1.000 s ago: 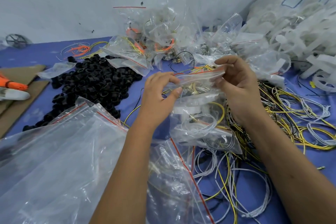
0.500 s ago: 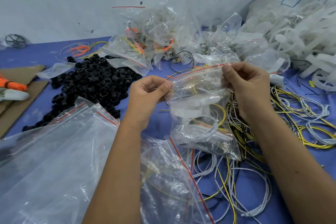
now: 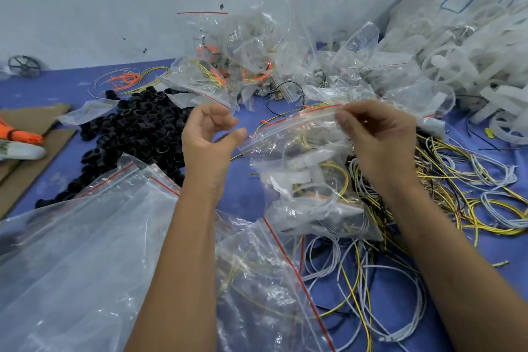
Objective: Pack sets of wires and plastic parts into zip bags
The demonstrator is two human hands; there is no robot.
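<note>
Nearest, stacked empty clear zip bags (image 3: 85, 251). Above the blue table (image 3: 243, 203), right hand (image 3: 377, 140) pinching the red-striped top of a clear zip bag (image 3: 303, 168) filled with wires and white plastic parts. Left hand (image 3: 208, 137) beside it, fingers loosely curled, holding nothing. Behind, heaped black plastic rings (image 3: 143, 126).

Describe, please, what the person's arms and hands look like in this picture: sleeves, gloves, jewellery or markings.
Both hands are bare: the left hand and the right hand wear no gloves, and no rings show. Both forearms are uncovered to the picture's bottom edge, with no sleeve, watch or bracelet in view. No markings, tape or cables show on either arm.
</note>
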